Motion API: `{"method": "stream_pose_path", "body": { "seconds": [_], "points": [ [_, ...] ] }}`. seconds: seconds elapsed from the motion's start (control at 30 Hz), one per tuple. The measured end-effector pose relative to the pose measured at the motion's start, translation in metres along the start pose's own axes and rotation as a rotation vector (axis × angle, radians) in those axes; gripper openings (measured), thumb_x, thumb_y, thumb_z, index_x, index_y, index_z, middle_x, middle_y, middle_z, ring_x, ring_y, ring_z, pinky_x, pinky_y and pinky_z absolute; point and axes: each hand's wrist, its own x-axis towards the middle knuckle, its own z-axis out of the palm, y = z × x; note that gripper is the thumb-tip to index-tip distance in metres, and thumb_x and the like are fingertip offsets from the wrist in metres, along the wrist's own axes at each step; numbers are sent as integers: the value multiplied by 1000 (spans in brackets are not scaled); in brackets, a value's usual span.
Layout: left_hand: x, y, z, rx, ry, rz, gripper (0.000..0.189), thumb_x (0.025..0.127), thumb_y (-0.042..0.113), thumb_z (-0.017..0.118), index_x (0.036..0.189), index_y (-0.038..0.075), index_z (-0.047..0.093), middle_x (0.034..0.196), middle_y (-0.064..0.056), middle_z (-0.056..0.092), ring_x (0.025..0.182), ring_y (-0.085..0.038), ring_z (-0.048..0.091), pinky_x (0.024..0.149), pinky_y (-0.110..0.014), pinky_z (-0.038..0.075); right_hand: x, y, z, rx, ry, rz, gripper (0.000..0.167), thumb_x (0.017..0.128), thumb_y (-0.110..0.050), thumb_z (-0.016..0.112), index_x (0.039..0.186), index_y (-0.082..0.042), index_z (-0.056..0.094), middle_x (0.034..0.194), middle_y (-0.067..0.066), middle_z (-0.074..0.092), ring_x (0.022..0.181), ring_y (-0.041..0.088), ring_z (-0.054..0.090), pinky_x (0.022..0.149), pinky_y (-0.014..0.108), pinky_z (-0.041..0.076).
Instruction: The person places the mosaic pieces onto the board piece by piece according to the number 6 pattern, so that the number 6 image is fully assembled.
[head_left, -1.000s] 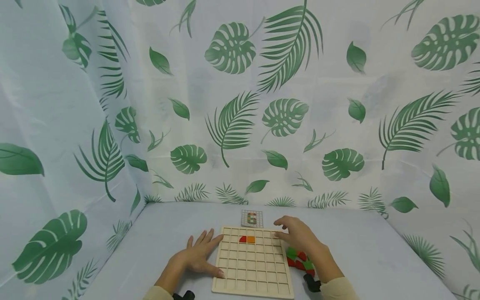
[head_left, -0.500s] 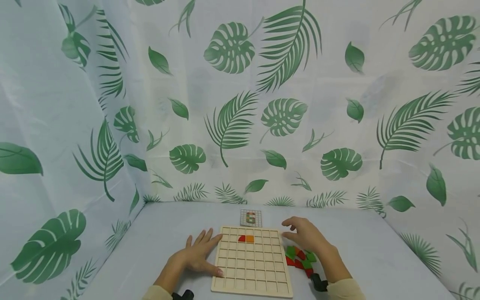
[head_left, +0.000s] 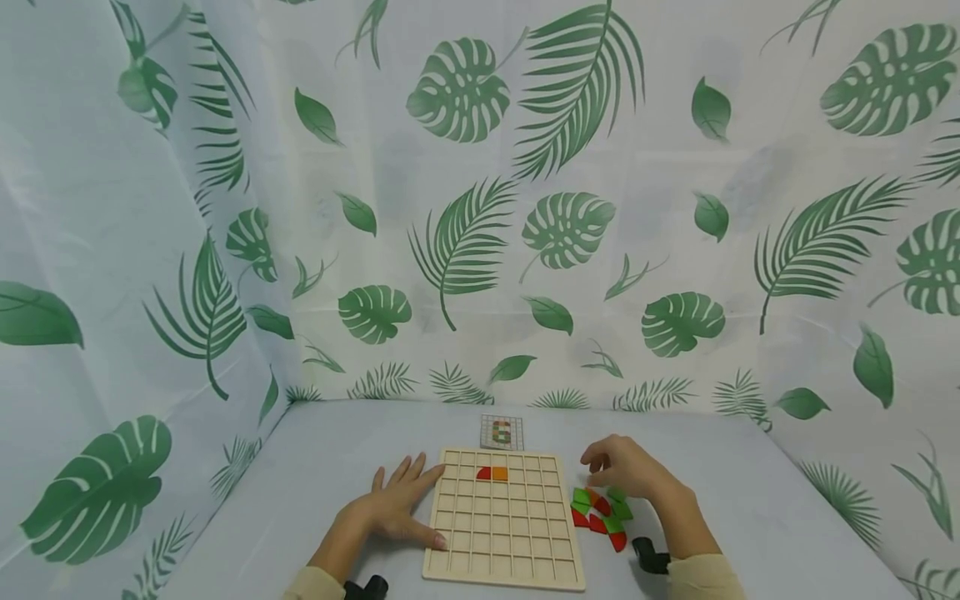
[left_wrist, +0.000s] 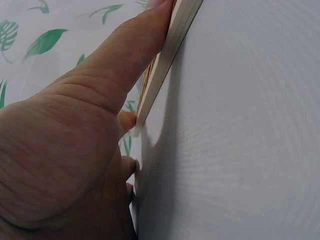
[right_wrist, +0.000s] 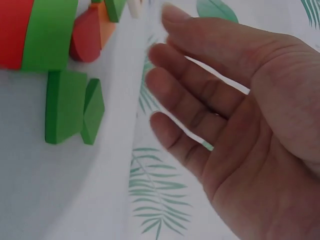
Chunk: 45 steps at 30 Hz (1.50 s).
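Rests the left hand (head_left: pixel 397 508) wide open on the pale table (head_left: pixel 750 517), fingers straight and spread, with the thumb on the near left part of the wooden board (head_left: pixel 502 527) and a fingertip touching the left edge farther up. Holds the right hand (head_left: pixel 626 468) to the right of the board, fingers softly bent and holding nothing, just past the heap of loose red, green and orange pieces (head_left: pixel 602 506). Leaves a small gap to the heap in the right wrist view. Has the board lying flat between both hands, with the heap just beside the right edge. Has a red piece (head_left: pixel 483 473) and an orange piece (head_left: pixel 500 473) side by side near the far end of the board, and a little picture card (head_left: pixel 501 432) just beyond. Compared with one second ago, has the right hand farther right, away from the board's far corner, and shows more green in the heap. Keeps the left hand in the same spot.
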Motion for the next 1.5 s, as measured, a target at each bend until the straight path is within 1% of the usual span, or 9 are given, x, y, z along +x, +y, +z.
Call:
{"method": "stream_pose_path", "body": {
  "seconds": [0.07,0.2,0.5,0.63,0.83,1.0,1.17,1.3,1.5],
  "points": [
    [0,0,0,2,2,1,121,69,77,80,166,24,29,174,-20,12,162,-45,7,120,-79,-1,-2,1,-1,14,-18,14,22,84,-4,84,105,-4,78,92,4,72,82,17,62,73,34,59],
    [1,-1,1,3,5,9,121,70,77,80,165,24,29,174,-20,13,162,-45,7,120,-79,-1,-3,2,-2,19,-32,41,21,83,-4,85,103,-4,79,89,3,71,80,17,61,73,35,59],
    [1,-3,4,1,4,10,122,69,78,80,166,24,28,174,-20,13,161,-45,6,120,-80,-1,-5,7,0,0,-85,109,15,82,-1,83,95,-7,79,81,2,67,75,18,59,68,33,55],
    [1,-2,5,-1,5,8,122,69,78,80,166,24,28,174,-21,13,161,-45,7,120,-79,-1,-5,9,1,-22,-100,126,17,78,-2,87,90,-9,77,80,1,66,74,18,59,69,34,55],
    [1,-2,5,3,2,5,123,69,79,80,166,24,28,174,-21,13,161,-45,7,120,-79,-1,-3,12,5,-49,-132,168,21,74,-8,93,86,-13,76,80,0,68,75,18,60,74,37,57],
    [2,-3,4,9,-1,4,122,70,79,79,166,25,27,174,-20,13,161,-45,7,120,-79,0,-3,10,5,-68,-146,164,21,74,-7,93,85,-13,76,81,0,68,75,17,60,75,37,58],
    [2,-3,3,18,1,4,122,69,80,78,166,25,28,174,-19,13,161,-45,7,120,-79,0,-2,6,4,-88,-149,154,21,74,-6,92,83,-12,74,79,0,67,74,17,60,73,36,57],
    [2,-2,2,17,6,9,122,70,80,79,166,24,27,174,-20,13,161,-45,7,120,-79,0,-2,4,4,-98,-153,161,20,75,-6,92,82,-13,75,78,0,67,73,17,60,71,35,57],
    [2,-1,1,8,5,10,121,70,78,79,166,24,28,174,-20,12,161,-45,6,120,-79,0,-3,1,5,-132,-155,193,17,76,-10,92,80,-13,75,77,0,68,73,18,60,70,36,57]
  ]
}}
